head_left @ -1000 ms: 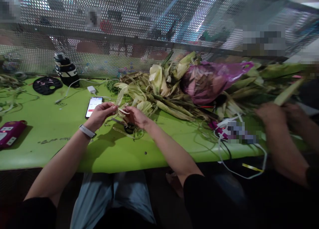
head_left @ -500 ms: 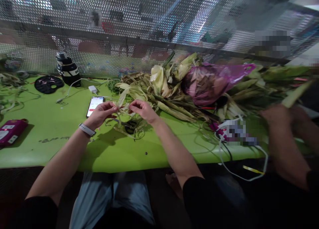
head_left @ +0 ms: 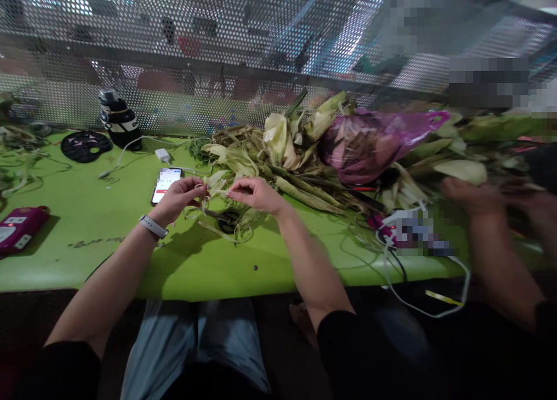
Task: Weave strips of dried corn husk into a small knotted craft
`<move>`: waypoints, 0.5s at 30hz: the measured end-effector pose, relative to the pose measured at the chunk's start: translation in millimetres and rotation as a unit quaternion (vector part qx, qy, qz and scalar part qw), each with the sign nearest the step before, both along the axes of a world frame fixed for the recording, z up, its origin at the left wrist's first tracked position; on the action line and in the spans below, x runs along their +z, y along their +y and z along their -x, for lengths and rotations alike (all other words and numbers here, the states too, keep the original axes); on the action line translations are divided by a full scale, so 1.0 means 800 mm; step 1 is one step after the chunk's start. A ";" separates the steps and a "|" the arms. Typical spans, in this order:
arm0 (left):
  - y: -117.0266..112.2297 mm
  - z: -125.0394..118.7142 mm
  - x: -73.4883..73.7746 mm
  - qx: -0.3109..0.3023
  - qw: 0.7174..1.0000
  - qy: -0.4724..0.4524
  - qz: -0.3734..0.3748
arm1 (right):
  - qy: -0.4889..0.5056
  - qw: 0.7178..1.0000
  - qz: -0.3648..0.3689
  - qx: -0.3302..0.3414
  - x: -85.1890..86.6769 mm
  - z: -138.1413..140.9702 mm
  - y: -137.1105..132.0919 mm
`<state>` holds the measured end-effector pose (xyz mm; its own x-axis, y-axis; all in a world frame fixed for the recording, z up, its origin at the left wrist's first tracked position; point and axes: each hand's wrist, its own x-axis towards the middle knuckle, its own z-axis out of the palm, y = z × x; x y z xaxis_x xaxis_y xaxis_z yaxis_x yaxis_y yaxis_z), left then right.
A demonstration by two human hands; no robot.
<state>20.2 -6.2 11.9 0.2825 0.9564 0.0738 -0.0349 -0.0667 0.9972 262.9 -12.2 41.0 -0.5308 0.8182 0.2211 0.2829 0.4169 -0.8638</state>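
My left hand, with a pale watch band at the wrist, is closed in a pinch on a thin corn husk strip above the table. A short gap to the right, my right hand is also pinched, its fingertips at the strip's other side; the fine ends are hard to make out. Below both hands lie curled husk shreds and a dark-handled tool, partly covered. Just behind my left hand a lit phone lies on the green table.
A heap of corn husks and a purple plastic bag fill the back right. Left stand a dark bottle and a maroon power strip. White cables loop at right, beside a co-worker's hands on husks.
My right hand has drawn a little to the right, widening the gap between my hands. My left hand barely moved. The co-worker's hands shifted left, with a husk at the fingers.
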 end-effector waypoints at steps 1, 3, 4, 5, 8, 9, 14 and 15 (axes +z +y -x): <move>0.000 -0.001 -0.001 0.001 1.000 0.008 0.001 | 0.000 1.000 -0.001 0.002 0.002 -0.001 -0.002; 0.000 -0.002 -0.003 0.004 1.000 0.024 -0.001 | 0.007 1.000 -0.003 0.001 0.004 -0.003 -0.005; 0.000 -0.003 -0.003 0.005 1.000 0.031 -0.005 | 0.011 1.000 -0.004 -0.001 0.005 -0.003 -0.006; 0.000 -0.004 -0.004 0.004 0.999 0.037 -0.010 | 0.013 1.000 -0.004 -0.003 0.006 -0.004 -0.008; -0.002 -0.006 -0.002 -0.018 0.997 0.068 -0.028 | 0.028 0.999 -0.026 -0.017 0.009 -0.003 -0.011; -0.004 -0.007 -0.001 -0.033 0.995 0.084 -0.035 | 0.040 0.998 -0.046 -0.024 0.010 -0.003 -0.011; -0.017 -0.015 0.005 -0.177 0.971 0.154 -0.049 | 0.080 0.988 -0.134 -0.022 0.008 0.007 -0.007; -0.020 -0.016 0.006 -0.205 0.965 0.156 -0.047 | 0.078 0.988 -0.129 -0.018 0.005 0.010 -0.005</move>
<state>33.3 -22.0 16.8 0.6579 0.7531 0.0056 0.2234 -0.2023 0.9535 255.1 -16.4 45.0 -0.4461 0.7408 0.5022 0.1731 0.6220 -0.7637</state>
